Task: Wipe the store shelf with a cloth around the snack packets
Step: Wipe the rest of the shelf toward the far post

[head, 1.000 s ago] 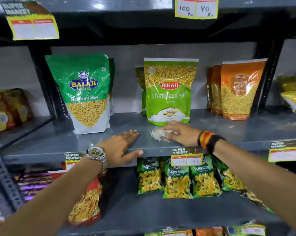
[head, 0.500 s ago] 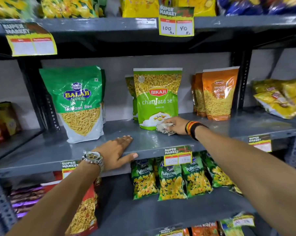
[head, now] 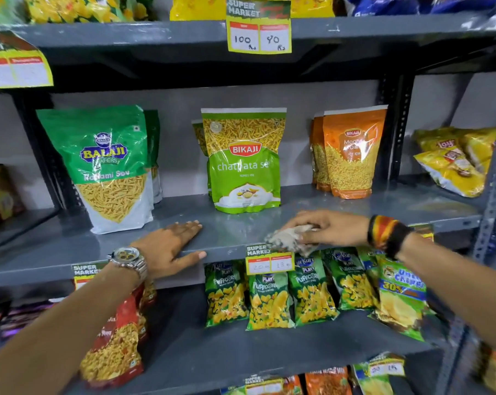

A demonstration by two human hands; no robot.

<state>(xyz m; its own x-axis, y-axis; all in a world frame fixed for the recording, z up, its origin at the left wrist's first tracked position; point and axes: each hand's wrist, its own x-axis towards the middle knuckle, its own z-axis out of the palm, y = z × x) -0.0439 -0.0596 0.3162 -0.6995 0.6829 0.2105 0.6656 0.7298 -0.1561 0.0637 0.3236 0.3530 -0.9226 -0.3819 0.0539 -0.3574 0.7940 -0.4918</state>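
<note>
A grey metal shelf (head: 227, 232) carries three upright snack packets: a green Balaji packet (head: 107, 169) at left, a green Bikaji packet (head: 244, 161) in the middle, an orange Bikaji packet (head: 352, 152) at right. My right hand (head: 326, 226) grips a crumpled whitish cloth (head: 286, 238) at the shelf's front edge, in front of and slightly right of the middle packet. My left hand (head: 170, 246) lies flat on the shelf front, fingers spread, thumb over the edge, right of the Balaji packet.
Price tags (head: 269, 259) hang on the shelf edge below the cloth. Puffcorn packets (head: 269, 297) fill the shelf beneath, a red packet (head: 118, 337) at lower left. Yellow chip bags (head: 455, 161) lie at the right. A black upright (head: 395, 124) stands behind the orange packet.
My right hand drew the cloth back from the base of the middle packet to the shelf's front edge. My left hand stayed planted. The camera view tilted upward.
</note>
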